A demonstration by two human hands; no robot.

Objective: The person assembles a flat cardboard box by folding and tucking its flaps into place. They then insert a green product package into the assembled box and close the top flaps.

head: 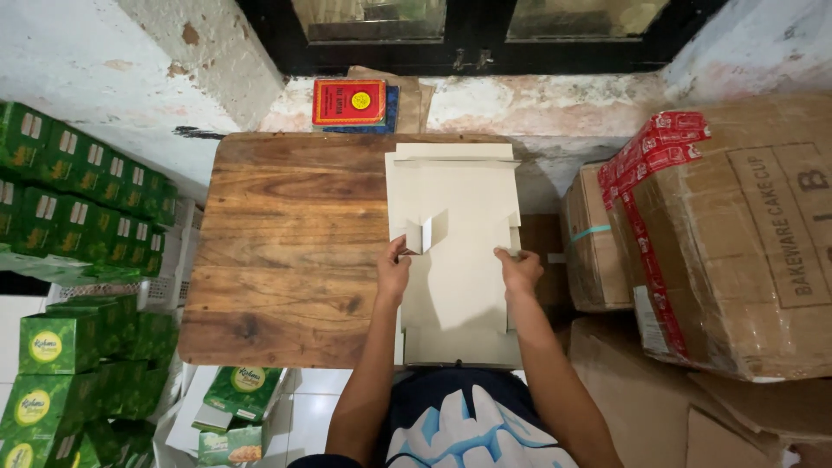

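A flat, unfolded pale grey cardboard box blank (455, 260) lies on the right part of a wooden table (286, 251). My left hand (393, 273) pinches a small flap at the blank's left edge, and that flap stands up. At the right edge of the blank, my right hand (520, 269) grips the side flap. Both forearms reach in from the bottom of the view.
Stacks of green printed boxes (78, 208) fill the left side and floor. Large brown cartons (737, 234) with red tape stand at the right. A red book-like packet (349, 102) lies on the window ledge behind the table.
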